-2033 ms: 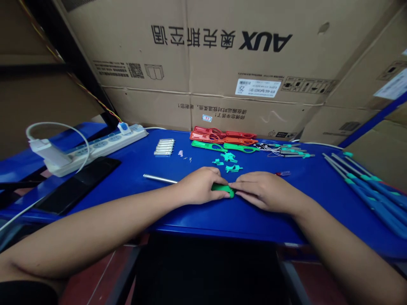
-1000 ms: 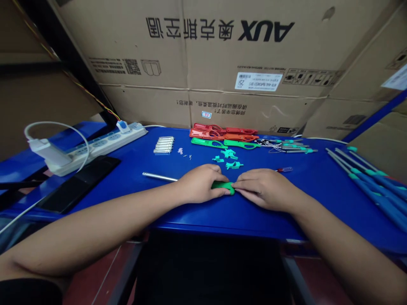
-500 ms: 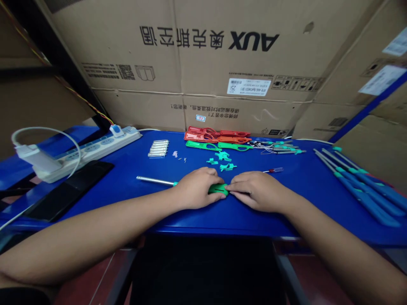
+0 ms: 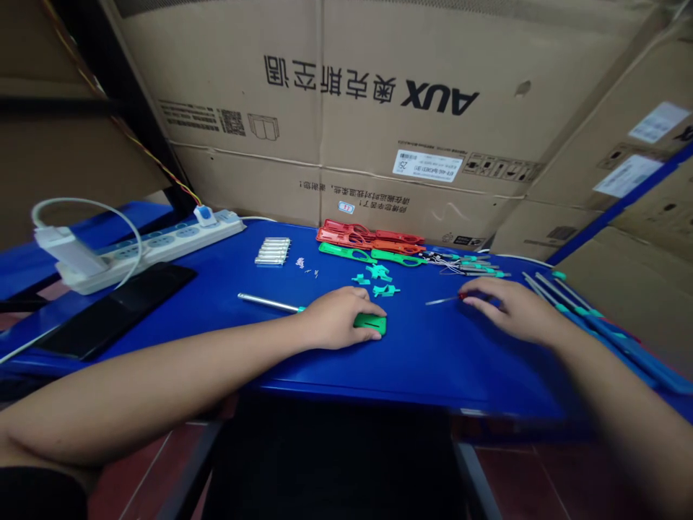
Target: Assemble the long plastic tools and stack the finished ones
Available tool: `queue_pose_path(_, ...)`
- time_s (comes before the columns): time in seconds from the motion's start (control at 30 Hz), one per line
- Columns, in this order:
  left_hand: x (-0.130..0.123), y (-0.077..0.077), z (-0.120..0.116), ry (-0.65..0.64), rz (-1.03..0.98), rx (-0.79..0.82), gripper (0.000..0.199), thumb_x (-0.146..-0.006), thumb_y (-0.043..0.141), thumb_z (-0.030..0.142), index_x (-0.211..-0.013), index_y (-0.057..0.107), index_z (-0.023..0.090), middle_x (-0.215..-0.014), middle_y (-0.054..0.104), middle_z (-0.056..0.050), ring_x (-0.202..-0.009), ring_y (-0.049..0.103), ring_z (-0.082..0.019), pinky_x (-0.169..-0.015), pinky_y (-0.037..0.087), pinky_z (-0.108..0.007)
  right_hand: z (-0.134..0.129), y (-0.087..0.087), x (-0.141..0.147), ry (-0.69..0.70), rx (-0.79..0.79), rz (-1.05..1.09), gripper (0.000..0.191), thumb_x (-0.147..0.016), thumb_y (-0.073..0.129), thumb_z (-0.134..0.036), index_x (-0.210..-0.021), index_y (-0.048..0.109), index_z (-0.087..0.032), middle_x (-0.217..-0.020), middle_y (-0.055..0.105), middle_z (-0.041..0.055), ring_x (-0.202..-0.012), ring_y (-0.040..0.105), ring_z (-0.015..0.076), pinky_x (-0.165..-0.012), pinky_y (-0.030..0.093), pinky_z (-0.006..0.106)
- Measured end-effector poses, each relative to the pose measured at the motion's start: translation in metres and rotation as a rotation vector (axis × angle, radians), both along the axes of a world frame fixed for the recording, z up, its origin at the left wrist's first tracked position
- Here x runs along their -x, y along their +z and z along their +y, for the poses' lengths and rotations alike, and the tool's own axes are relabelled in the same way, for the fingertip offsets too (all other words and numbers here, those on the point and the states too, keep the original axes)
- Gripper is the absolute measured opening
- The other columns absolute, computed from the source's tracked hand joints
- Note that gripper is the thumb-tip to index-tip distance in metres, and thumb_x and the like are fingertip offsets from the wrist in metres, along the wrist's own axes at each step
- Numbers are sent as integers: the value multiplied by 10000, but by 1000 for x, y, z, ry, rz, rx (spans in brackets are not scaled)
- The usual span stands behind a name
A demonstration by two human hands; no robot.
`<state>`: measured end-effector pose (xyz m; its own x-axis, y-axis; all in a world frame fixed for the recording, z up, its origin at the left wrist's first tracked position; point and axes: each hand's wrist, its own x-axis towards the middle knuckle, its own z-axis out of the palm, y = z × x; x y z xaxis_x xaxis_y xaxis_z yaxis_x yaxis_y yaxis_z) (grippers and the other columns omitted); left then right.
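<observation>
My left hand (image 4: 338, 318) is closed around a green-handled stick lighter (image 4: 373, 324), pressing it to the blue table. Its metal tube (image 4: 268, 302) points out to the left, and my palm and fingers cover much of the handle. To the right, my right hand (image 4: 506, 307) has its fingertips closed on a small screwdriver (image 4: 441, 300). The shaft lies low over the table, pointing left; the fingers hide most of the handle, with a bit of red showing. Several small teal plastic parts (image 4: 380, 272) lie just beyond my left hand.
Behind are red handle shells (image 4: 368, 235), green handle shells (image 4: 398, 257) and wired tubes (image 4: 476, 265). Metal cylinders (image 4: 272, 250) and tiny pieces stand left. A power strip (image 4: 154, 249) and black phone (image 4: 119, 307) lie far left, blue-handled lighters (image 4: 622, 347) at right. Cardboard (image 4: 357, 137) walls the back.
My right hand has left the green handle, moved right and taken hold of the screwdriver. My left hand stays on the lighter. The camera view has shifted slightly.
</observation>
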<state>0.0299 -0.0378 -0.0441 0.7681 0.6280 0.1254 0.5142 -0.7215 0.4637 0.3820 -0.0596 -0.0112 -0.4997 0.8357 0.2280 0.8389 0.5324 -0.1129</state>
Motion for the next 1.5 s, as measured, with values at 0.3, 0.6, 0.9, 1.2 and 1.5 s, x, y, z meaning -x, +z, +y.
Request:
queue_pose_path(0.3, 0, 1, 5, -60, 5, 13, 437, -862, 698, 444, -1248, 693, 239, -1027, 653, -70, -1025, 603, -239, -906, 477, -361, -18, 60, 87, 347, -95, -59, 310, -926, 454, -130, -1101, 696, -215, -1136, 657, 108, -965, 659, 215, -793, 552, 349)
queue_pose_path(0.6, 0, -2, 7, -85, -8, -22, 410, -846, 718, 436, -1210, 708, 248, -1002, 654, -59, -990, 609, -232, -897, 473, -355, -14, 58, 107, 428, -79, -82, 341, -895, 447, -83, -1115, 676, -205, -1150, 647, 114, -947, 655, 211, -786, 551, 338)
queue_pose_path(0.9, 1, -2, 7, -87, 2, -18, 410, -845, 718, 430, -1215, 708, 253, -1013, 657, -63, -1012, 606, -245, -897, 475, -359, -10, 57, 110, 468, -68, -99, 360, -872, 439, -53, -1099, 672, -207, -1144, 656, 103, -958, 658, 202, -796, 549, 331)
queue_pose_path(1.2, 0, -6, 9, -82, -16, -26, 411, -832, 728, 443, -1206, 711, 271, -1026, 666, -56, -1032, 613, -239, -895, 465, -327, -18, 56, 111, 510, -102, -154, 376, -877, 423, -50, -1118, 665, -207, -1158, 683, 98, -972, 671, 201, -795, 539, 318)
queue_pose_path(1.5, 1, -3, 7, -85, -4, -22, 387, -843, 715, 423, -1194, 711, 261, -1005, 654, -57, -1004, 612, -234, -861, 468, -322, 0, 78, 144, 187, -69, -475, 451, -945, 517, -513, -645, 660, -209, -521, 583, 53, -501, 539, 170, -517, 330, 287)
